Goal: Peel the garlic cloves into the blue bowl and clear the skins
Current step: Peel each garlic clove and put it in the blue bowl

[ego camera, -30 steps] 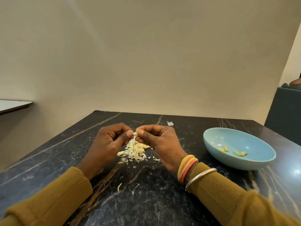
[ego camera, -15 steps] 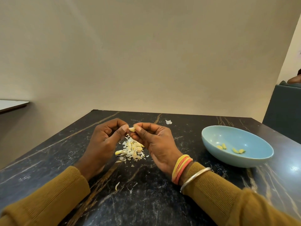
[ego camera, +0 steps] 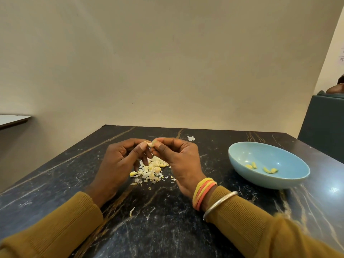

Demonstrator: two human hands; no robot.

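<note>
Left hand: the left hand (ego camera: 119,161) is raised over the bench (ego camera: 167,229), palm turned inward, and its fingers (ego camera: 138,148) are curled with thumb and fingertips clamped on a garlic clove (ego camera: 150,144).
Right hand: the right hand (ego camera: 176,159) meets the left one at the fingertips, and its curled fingers (ego camera: 167,142) pinch the same garlic clove from the other side.
Garlic clove: small and pale, it is held in the air between the two hands, above the far edge of the pile of skins. How much skin is on it is too small to tell.
Pile of skins: the pile of skins (ego camera: 150,170) lies on the bench below and between the hands, a loose heap of pale flakes with some yellowish pieces in it.
Loose skins: one white skin scrap (ego camera: 191,138) lies beyond the right hand, and a curved sliver (ego camera: 132,211) lies nearer the person, between the forearms.
Blue bowl: the blue bowl (ego camera: 279,155) stands on the bench to the right, well apart from the hands.
Peeled cloves: four peeled cloves (ego camera: 260,167) lie in the bottom of the blue bowl, in two small pairs.
Wrist: yellow and orange bangles (ego camera: 203,192) and a silver bangle (ego camera: 219,204) sit on the right wrist, next to the mustard sleeve (ego camera: 251,220).
Bench: dark stone with pale and golden veins, set against a plain wall (ego camera: 167,71).
</note>
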